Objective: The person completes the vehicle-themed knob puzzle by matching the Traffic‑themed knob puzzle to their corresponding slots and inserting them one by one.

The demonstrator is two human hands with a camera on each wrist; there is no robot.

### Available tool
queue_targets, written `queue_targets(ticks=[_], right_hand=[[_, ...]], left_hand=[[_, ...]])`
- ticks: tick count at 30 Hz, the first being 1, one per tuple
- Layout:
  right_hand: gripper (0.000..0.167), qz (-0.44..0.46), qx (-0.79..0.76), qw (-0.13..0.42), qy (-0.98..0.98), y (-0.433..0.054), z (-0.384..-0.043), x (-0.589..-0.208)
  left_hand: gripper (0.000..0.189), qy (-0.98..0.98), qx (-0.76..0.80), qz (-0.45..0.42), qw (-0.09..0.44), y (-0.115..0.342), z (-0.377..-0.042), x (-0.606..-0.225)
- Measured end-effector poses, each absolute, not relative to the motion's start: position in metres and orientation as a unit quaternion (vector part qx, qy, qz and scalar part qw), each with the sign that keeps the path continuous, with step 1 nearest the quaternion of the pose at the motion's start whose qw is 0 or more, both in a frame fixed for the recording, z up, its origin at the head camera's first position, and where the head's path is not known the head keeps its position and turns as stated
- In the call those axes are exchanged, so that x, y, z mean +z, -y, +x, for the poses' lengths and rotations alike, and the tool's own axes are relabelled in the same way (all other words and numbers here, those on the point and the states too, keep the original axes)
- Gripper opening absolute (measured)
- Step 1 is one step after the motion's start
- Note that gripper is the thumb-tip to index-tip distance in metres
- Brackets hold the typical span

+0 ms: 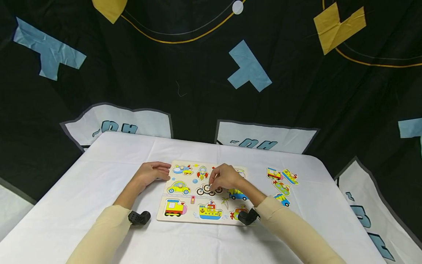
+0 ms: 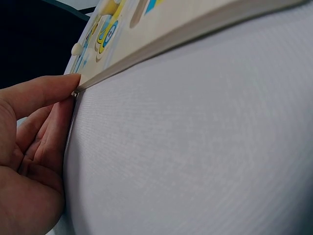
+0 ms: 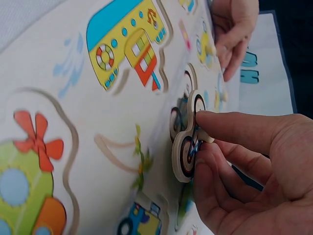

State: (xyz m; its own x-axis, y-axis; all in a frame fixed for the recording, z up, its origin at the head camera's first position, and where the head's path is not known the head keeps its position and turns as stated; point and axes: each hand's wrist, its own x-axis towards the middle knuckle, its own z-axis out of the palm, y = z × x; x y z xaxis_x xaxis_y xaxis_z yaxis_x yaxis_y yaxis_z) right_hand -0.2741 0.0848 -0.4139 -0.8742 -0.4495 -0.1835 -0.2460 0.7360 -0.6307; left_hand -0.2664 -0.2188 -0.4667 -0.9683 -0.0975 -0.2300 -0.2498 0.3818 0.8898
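My right hand (image 1: 226, 176) pinches bicycle piece (image 3: 185, 159) by knob (image 3: 208, 138), likely for clearance; left hand (image 1: 150, 175), loosely extended, touches board (image 1: 192, 219), probably steadying.

A makeshift recording set or studio corner is suggested, though the kind of building cannot be told. The far side is closed off by a black fabric backdrop (image 1: 148, 80), marked with blue shapes (image 1: 49, 49), yellow shapes (image 1: 339, 27) and dark-edged white panels (image 1: 290, 137) with blue lettering. In front of it, a table (image 1: 184, 244) is covered by a creased white cloth, and small black devices (image 1: 139, 218) are worn at both wrists.
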Motion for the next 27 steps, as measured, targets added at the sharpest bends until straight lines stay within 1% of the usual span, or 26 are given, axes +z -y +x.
queue_targets(ticks=[13,21,27], right_hand=[[0.014,-0.201,-0.314,0.172,-0.912,-0.071,-0.27,-0.417],[0.014,-0.205,-0.314,0.158,-0.914,-0.066,-0.27,-0.421],[0.014,-0.204,-0.323,0.167,-0.909,-0.064,-0.269,-0.423]], left_hand=[[0.053,-0.831,0.544,-0.097,0.071,0.219,-0.264,-0.464],[0.054,-0.827,0.548,-0.099,0.073,0.22,-0.265,-0.464],[0.054,-0.827,0.549,-0.099,0.074,0.22,-0.265,-0.465]])
